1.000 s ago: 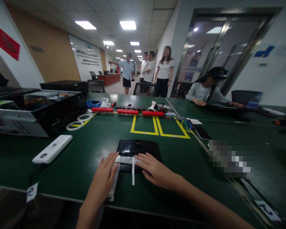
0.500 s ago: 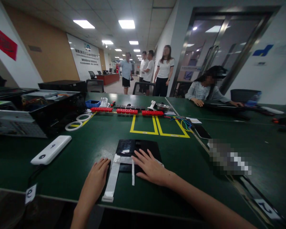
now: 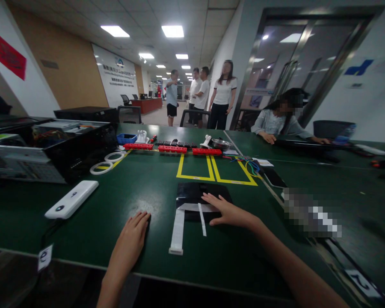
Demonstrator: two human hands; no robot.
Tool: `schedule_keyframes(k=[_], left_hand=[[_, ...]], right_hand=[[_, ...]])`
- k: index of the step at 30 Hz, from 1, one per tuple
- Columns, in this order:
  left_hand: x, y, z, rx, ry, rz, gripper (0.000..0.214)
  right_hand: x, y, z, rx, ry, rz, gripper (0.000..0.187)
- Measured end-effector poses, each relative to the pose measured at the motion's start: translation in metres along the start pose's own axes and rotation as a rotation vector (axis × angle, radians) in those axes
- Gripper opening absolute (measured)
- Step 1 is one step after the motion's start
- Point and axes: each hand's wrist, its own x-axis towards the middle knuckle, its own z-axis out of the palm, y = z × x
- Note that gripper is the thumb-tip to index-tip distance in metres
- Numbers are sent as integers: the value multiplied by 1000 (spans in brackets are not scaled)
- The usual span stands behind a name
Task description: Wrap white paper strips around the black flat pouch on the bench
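Note:
A flat black panel [image 3: 195,192] lies on the green table [image 3: 122,192] in front of me. Two white ribbon strips hang from its near edge: a wide ribbon strip [image 3: 177,231] and a thin strip [image 3: 202,225]. My right hand [image 3: 229,211] lies flat on the panel's near right corner, fingers stretched out, holding nothing. My left hand [image 3: 131,237] rests palm down on the bare table, left of the wide strip and apart from it, fingers together and flat.
A white oblong device [image 3: 71,199] lies at the left, an open computer case [image 3: 48,147] behind it. Yellow tape rectangles [image 3: 211,171], red blocks [image 3: 171,149], white rings [image 3: 101,167] and coloured wires [image 3: 248,164] lie farther back. A seated person [image 3: 280,122] works at right; several people stand beyond.
The panel with its strips has slid to the right under my right hand. My left hand has come off the strip and now lies on the bare table.

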Motion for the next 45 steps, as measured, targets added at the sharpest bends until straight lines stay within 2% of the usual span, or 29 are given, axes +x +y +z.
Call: schedule_keyframes(k=[7,11,18,24,27,30,33,35,37,40,42,45], left_hand=[[-1,1,-3,-12,0,-13,38],[-1,0,-3,-9,-5,-9,38],[-1,-1,-2,-18,2,-14,38],[-1,-1,-3,-23,6,-9,37],[-1,0,-4,-20,8,-7,37],[-1,0,-4,-15,-4,-9,37],[-1,0,-4,-19,-7,-4,38],[-1,-1,-4,-26,-1,-2,37],[-1,0,-4,-26,-1,-3,37],[-1,0,-4,-13,-13,-7,39],[-1,1,-4,-6,-20,-6,39],[-1,2,-5,-7,-12,-4,39]], right_hand=[[-31,69,-34,39,54,191,91],[-51,102,-47,38,119,227,90],[-69,124,-56,51,156,241,87],[-74,140,-56,14,217,264,76],[-69,142,-53,-117,298,298,68],[-60,135,-52,-233,340,273,48],[-58,125,-56,-258,352,267,30],[-62,117,-61,-277,411,307,26],[-71,110,-67,-352,529,413,25],[-86,99,-73,-499,711,672,29],[-93,95,-75,-529,771,846,33],[-97,93,-76,-489,801,1025,36]])
